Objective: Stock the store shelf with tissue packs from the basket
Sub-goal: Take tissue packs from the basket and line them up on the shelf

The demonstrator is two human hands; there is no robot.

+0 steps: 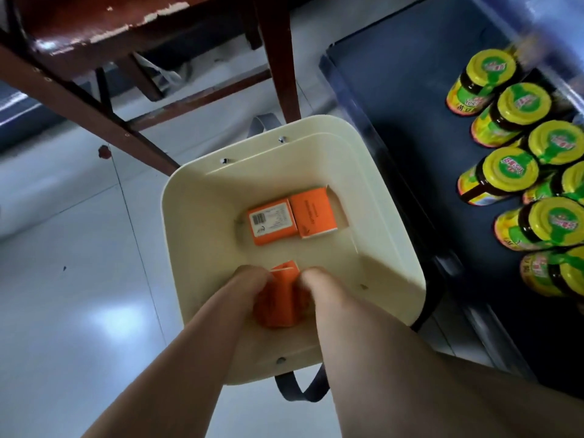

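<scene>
"Labels: can any be read?"

"Barely. Of the two flat orange tissue packs on the bottom of the cream plastic basket [189, 235], the left pack [273, 221] shows a white panel with a barcode and fine print too small to read. The right pack [313, 213], touching it, carries one line of dark lettering, also illegible. The yellow-lidded jars [512, 173] on the dark blue shelf [395, 90] have green lid stickers with red characters, blurred."

"And the hands?"

"Both are down inside the basket by its near wall. The left hand [252, 278] and right hand [316, 279] clasp a third orange tissue pack [281, 298] from either side."

"Room around it?"

"The basket's right rim sits just beside the shelf edge. A brown wooden leg [278, 58] stands at the far rim. Pale tiled floor [79, 279] lies open to the left."
</scene>
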